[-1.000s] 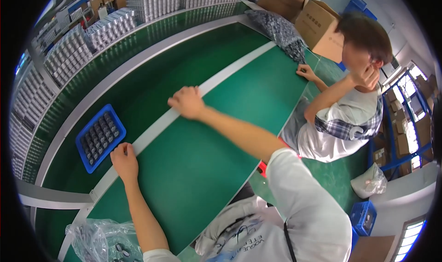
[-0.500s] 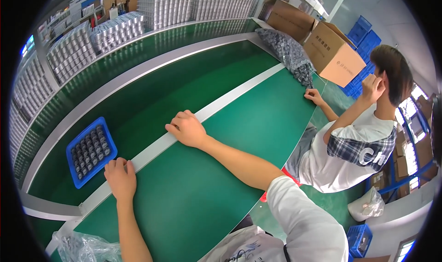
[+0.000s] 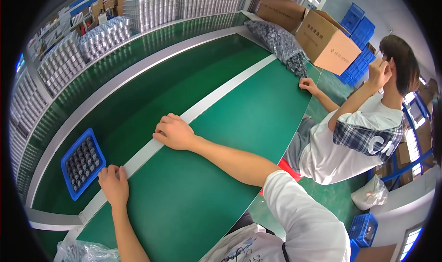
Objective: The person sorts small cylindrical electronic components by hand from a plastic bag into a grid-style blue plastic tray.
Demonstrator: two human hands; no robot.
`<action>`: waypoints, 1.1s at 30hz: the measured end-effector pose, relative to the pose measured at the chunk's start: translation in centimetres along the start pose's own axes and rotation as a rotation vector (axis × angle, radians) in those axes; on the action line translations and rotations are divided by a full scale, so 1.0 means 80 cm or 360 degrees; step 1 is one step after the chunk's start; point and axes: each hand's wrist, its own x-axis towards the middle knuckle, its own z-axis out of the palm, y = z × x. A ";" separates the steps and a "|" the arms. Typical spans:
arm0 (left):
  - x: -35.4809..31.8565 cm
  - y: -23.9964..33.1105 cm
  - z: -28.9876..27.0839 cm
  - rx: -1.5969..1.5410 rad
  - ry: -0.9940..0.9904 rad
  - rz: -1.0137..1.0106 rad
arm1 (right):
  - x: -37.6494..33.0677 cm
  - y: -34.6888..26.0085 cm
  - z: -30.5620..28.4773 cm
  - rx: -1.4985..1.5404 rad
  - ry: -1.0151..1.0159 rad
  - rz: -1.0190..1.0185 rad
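My left hand (image 3: 113, 187) rests on the pale metal rail (image 3: 143, 157) between the green work surface and the sunken green belt. Its fingers bend over the rail, with the thumb apart. Just left of it, a blue tray (image 3: 102, 162) lies on the belt, filled with rows of small dark round parts (image 3: 83, 163). Farther along the same rail sits my right hand (image 3: 175, 133), its fingers loosely curled over the edge and partly hidden. Nothing shows in either hand.
At right, a seated co-worker (image 3: 357, 147) has one hand by a clear bag of dark parts (image 3: 278, 41). Cardboard cartons (image 3: 324, 41) stand behind it. Stacked silvery cylinders (image 3: 152, 11) line the far shelf. Crumpled clear plastic (image 3: 87, 252) lies at the lower left.
The whole view has shifted a little. Both my hands stay on the rail, and the tray remains beside my left hand. The co-worker keeps much the same pose.
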 end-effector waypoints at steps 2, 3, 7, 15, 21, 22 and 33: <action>0.000 0.000 0.000 0.0003 0.0006 0.0011 | 0.000 0.000 0.000 0.0000 0.0007 -0.0013; 0.000 0.000 -0.001 0.0004 0.0018 0.0017 | 0.001 0.000 0.001 -0.0003 0.0012 -0.0034; 0.002 -0.001 0.001 0.0001 0.0005 0.0015 | 0.002 0.003 0.001 -0.0071 -0.0014 -0.0030; 0.001 0.005 0.000 0.0004 -0.0006 0.0022 | -0.003 0.005 -0.003 -0.0047 0.0015 -0.0045; 0.002 0.007 0.003 0.0020 0.0001 0.0008 | -0.002 0.008 -0.004 -0.0058 0.0003 -0.0059; 0.003 0.008 0.003 0.0020 0.0002 0.0006 | -0.001 0.008 -0.005 -0.0058 0.0001 -0.0060; 0.005 0.017 0.006 0.0006 -0.0011 -0.0002 | -0.001 0.017 -0.012 -0.0065 -0.0052 -0.0043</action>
